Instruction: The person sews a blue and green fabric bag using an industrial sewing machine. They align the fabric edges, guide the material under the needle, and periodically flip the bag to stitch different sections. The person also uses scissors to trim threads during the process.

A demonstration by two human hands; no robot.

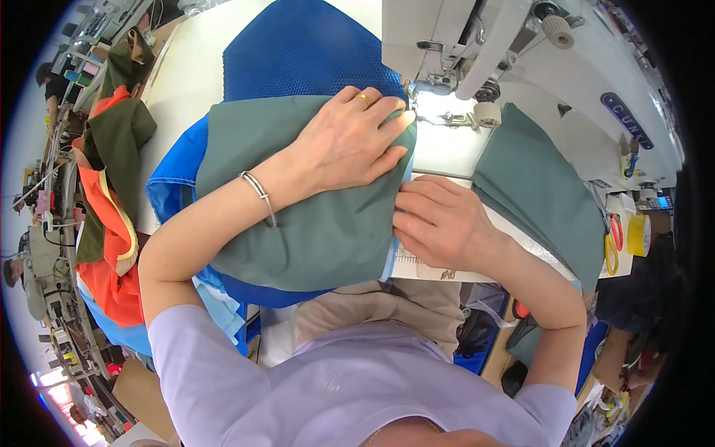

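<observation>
A grey-green fabric panel lies over blue mesh fabric, with a light-blue strip along its right edge. Flat on the panel rests my left hand, open, fingers apart, its fingertips close to the sewing machine's lit needle area. My right hand is nearer to me at the panel's right edge, fingers curled and closed on the fabric there. Its thumb is mostly hidden. The needle tip itself cannot be made out in the glare.
Folded grey-green pieces lie right of the machine, beside yellow-handled scissors and a yellow tape roll. Orange and olive fabric hangs at the left table edge. The white machine head overhangs the back right.
</observation>
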